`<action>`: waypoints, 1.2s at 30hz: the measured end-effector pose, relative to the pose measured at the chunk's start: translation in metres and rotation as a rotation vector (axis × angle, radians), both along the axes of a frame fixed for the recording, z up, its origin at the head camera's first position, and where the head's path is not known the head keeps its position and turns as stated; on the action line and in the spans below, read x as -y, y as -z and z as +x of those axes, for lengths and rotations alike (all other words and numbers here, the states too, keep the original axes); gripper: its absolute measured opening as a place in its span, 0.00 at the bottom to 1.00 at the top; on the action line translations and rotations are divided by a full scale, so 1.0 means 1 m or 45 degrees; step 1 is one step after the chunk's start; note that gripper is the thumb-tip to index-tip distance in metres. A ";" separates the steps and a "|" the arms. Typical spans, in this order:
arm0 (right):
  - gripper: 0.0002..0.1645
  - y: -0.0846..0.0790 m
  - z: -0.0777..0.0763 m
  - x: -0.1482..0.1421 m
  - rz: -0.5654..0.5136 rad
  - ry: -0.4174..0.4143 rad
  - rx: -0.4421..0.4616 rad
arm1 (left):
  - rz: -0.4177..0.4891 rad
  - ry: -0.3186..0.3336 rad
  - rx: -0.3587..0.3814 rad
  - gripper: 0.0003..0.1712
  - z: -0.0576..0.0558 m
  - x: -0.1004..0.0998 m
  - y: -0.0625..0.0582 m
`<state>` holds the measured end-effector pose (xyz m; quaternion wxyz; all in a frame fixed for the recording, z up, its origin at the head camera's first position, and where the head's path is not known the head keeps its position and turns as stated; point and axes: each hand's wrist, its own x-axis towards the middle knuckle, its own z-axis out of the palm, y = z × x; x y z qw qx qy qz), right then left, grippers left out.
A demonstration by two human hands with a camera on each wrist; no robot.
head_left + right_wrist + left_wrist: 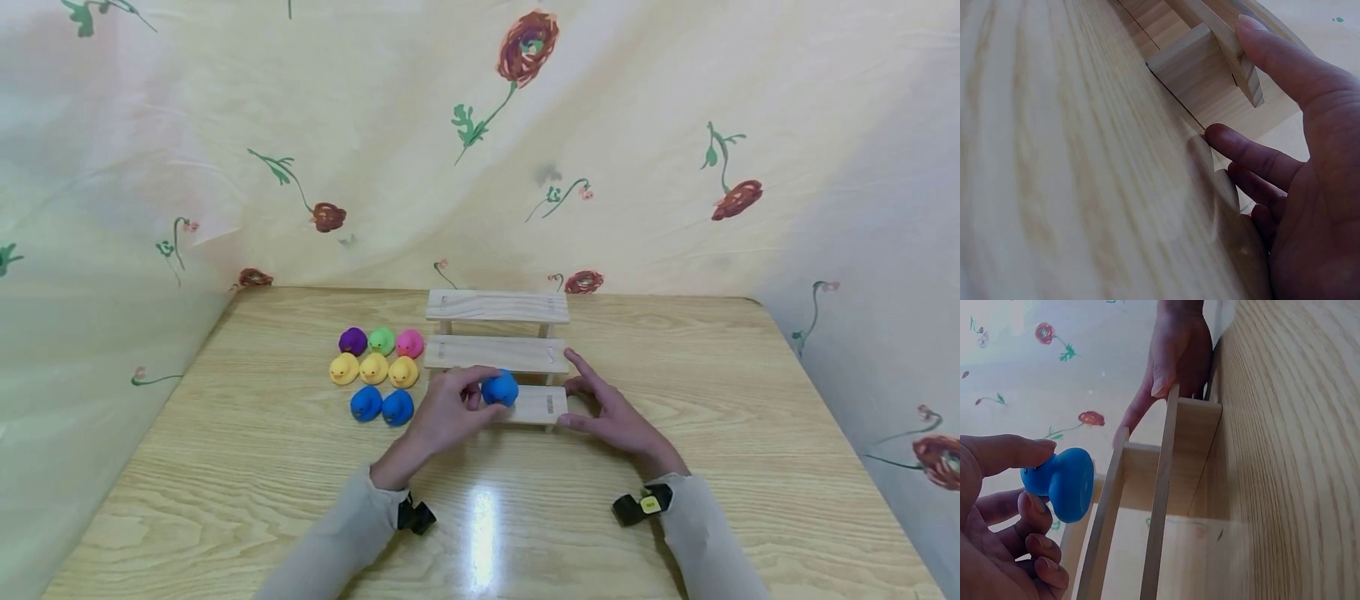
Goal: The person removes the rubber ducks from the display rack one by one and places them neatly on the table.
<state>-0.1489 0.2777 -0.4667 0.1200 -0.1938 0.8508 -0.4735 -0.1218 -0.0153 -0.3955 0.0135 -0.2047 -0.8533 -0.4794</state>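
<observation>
My left hand pinches a blue toy duck between thumb and fingertips. In the left wrist view this duck is tilted, its flat base facing the wooden boards and apart from them. It is held over the lowest step of a three-tier wooden stand. At the stand's right end is my right hand, fingers spread and fairly straight. In the right wrist view its thumb touches the edge of a board, and a fingertip lies near the base of the stand's side.
Left of the stand are rows of toy ducks: a purple duck, a green duck and a pink duck behind, yellow ducks in the middle, two blue ducks in front. A flowered cloth hangs behind the wooden table.
</observation>
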 end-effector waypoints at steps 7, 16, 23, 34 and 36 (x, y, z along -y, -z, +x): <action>0.58 0.001 0.002 0.001 0.014 0.000 -0.016 | 0.001 -0.023 0.039 0.22 0.003 0.023 -0.001; 0.59 0.000 0.002 0.001 0.023 0.001 -0.022 | -0.021 -0.099 0.005 0.23 0.006 0.058 0.001; 0.59 0.001 0.002 0.001 0.036 0.006 -0.008 | 0.040 -0.101 -0.022 0.21 0.006 0.082 0.000; 0.59 0.001 0.001 0.001 0.034 0.009 -0.006 | 0.036 -0.202 -0.044 0.21 0.006 0.117 -0.001; 0.59 0.001 0.002 0.000 0.036 0.008 -0.013 | 0.023 -0.225 -0.034 0.20 0.006 0.124 0.000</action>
